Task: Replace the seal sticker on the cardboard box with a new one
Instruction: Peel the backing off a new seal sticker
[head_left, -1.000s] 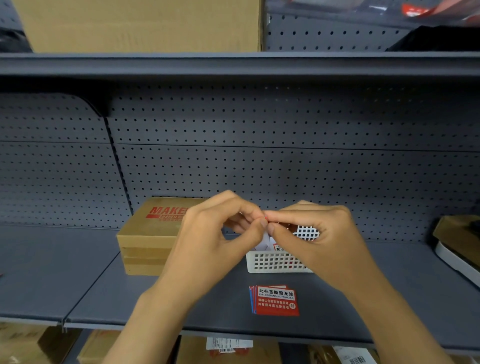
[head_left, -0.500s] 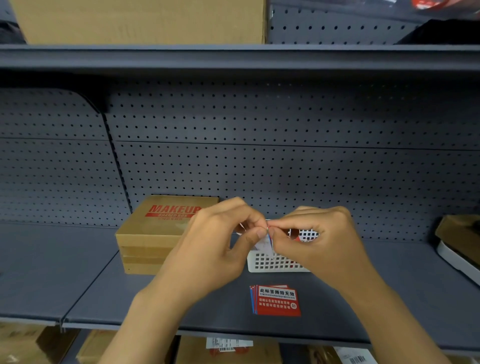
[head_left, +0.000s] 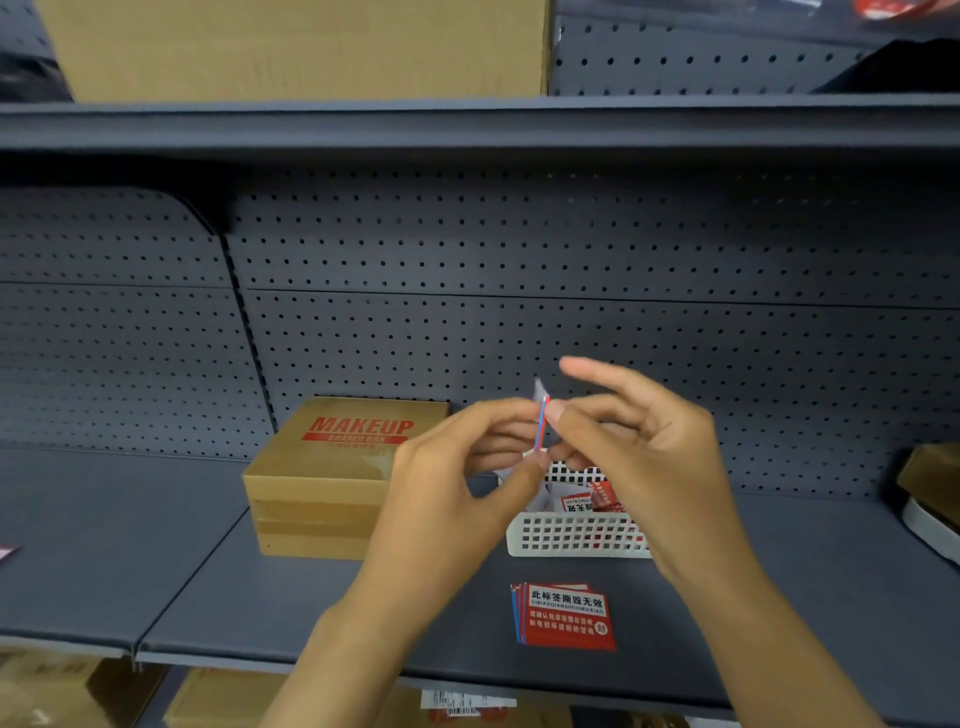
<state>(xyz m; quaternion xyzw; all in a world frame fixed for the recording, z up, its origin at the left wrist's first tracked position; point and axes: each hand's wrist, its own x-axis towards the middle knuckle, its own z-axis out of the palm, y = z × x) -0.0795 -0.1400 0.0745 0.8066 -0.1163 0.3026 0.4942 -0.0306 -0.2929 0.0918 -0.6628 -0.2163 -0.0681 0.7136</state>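
A brown cardboard box (head_left: 332, 483) printed MAKEUP in red sits on the grey shelf, left of centre. Both hands hold one red and blue seal sticker (head_left: 542, 423) edge-on in front of me, above the white basket. My left hand (head_left: 457, 483) pinches its lower part between thumb and fingers. My right hand (head_left: 639, 457) pinches its upper edge with the thumb, the index finger stretched out above. A pale backing corner sticks up behind the sticker. A small stack of red seal stickers (head_left: 566, 616) lies on the shelf near the front edge.
A white perforated basket (head_left: 576, 535) holding used red stickers stands right of the box. The shelf's front edge (head_left: 208, 649) runs below the hands. Another box and a white object (head_left: 930, 499) sit at the far right. A pegboard wall backs the shelf.
The hands have risen a little and the sticker now shows edge-on between them. My right index finger has lifted off and straightened out.
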